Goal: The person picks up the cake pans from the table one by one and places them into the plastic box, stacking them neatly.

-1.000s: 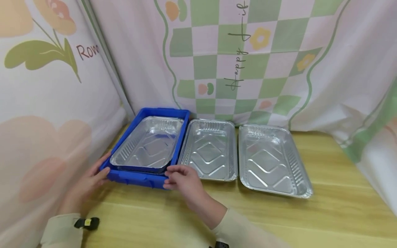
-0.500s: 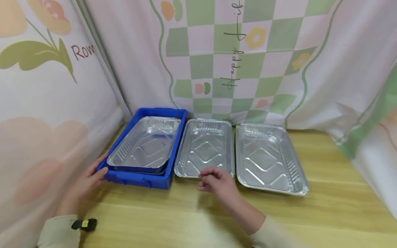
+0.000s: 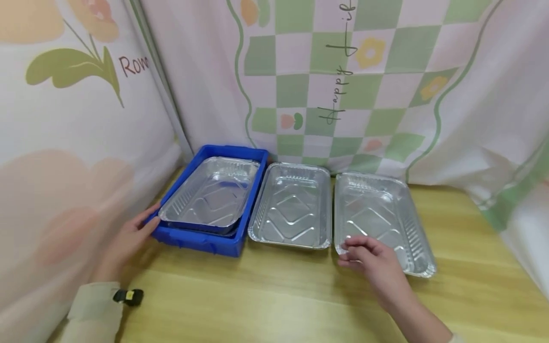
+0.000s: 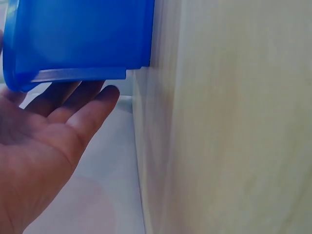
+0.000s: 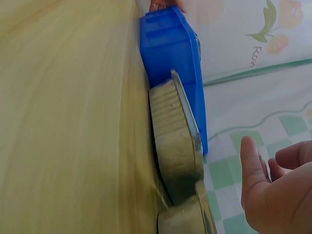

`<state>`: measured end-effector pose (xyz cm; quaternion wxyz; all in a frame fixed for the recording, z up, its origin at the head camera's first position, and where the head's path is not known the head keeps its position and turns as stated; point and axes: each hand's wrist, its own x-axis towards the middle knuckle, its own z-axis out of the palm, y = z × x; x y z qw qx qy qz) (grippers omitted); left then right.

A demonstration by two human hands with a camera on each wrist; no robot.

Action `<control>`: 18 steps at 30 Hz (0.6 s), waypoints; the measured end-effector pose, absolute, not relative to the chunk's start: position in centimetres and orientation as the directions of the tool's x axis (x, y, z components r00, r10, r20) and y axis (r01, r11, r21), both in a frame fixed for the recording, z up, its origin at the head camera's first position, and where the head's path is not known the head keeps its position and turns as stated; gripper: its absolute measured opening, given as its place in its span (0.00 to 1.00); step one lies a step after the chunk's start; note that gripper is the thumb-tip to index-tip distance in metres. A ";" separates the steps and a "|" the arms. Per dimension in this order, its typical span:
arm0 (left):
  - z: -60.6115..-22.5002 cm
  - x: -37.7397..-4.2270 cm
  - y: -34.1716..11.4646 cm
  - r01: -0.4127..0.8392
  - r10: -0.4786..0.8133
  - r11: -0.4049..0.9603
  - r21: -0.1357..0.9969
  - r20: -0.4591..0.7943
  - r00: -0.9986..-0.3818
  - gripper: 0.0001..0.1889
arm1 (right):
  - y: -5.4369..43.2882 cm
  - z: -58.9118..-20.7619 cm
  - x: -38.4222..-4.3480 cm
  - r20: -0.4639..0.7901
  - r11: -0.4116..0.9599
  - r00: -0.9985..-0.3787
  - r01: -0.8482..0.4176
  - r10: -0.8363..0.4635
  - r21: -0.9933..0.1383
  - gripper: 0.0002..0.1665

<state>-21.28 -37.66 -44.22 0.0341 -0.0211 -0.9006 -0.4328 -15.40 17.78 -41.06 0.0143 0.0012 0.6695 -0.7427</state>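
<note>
In the head view my left hand (image 3: 130, 240) holds the near left corner of a blue plastic bin (image 3: 201, 241), thumb at its front and fingers along its left side. The left wrist view shows those fingers (image 4: 95, 109) against the bin's wall. A silver foil tray (image 3: 214, 195) sits inside the bin, slightly tilted. Two more foil trays stand to the right, a middle one (image 3: 291, 209) and a right one (image 3: 373, 219). Over the right tray's near edge hovers my right hand (image 3: 381, 267), fingers loosely bent and holding nothing; in the right wrist view this hand (image 5: 278, 190) is apart from the trays.
A light wooden table (image 3: 257, 295) bears the bin and trays. Behind it hangs a checked green and white cloth (image 3: 326, 95), and a flowered cloth (image 3: 64, 143) hangs along the left side. The bin and trays stand close together in a row.
My right hand has moved rightward from the bin's near right corner, past the middle tray, to the right tray. My left hand stays at the bin's corner. The view shifts slightly.
</note>
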 end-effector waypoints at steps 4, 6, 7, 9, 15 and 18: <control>-43.9 -21.6 -36.1 0.068 -0.020 0.640 0.765 0.105 -0.994 0.33 | 20.6 -41.5 -14.1 -0.002 -0.125 -1.000 0.001 0.007 -0.992 0.08; -43.6 -21.3 -35.6 0.064 -0.041 0.638 0.768 0.117 -0.992 0.33 | 21.8 -41.7 -13.8 0.017 -0.144 -1.000 -0.019 0.018 -0.989 0.07; -43.6 -21.1 -35.5 0.065 -0.048 0.634 0.771 0.123 -0.991 0.33 | 22.4 -41.8 -13.7 0.027 -0.152 -0.999 -0.031 0.028 -0.988 0.07; -43.4 -20.5 -35.4 0.055 -0.067 0.638 0.768 0.127 -0.990 0.33 | 23.7 -41.7 -13.7 0.050 -0.158 -0.998 -0.056 0.042 -0.986 0.07; -43.0 -19.6 -35.4 0.022 -0.089 0.662 0.749 0.109 -0.990 0.34 | 28.7 -41.3 -14.3 0.141 -0.127 -0.980 -0.159 0.140 -0.979 0.09; -42.9 -19.6 -35.1 0.008 -0.104 0.677 0.736 0.105 -0.989 0.35 | 31.3 -41.2 -14.6 0.167 -0.029 -0.964 -0.176 0.208 -0.984 0.11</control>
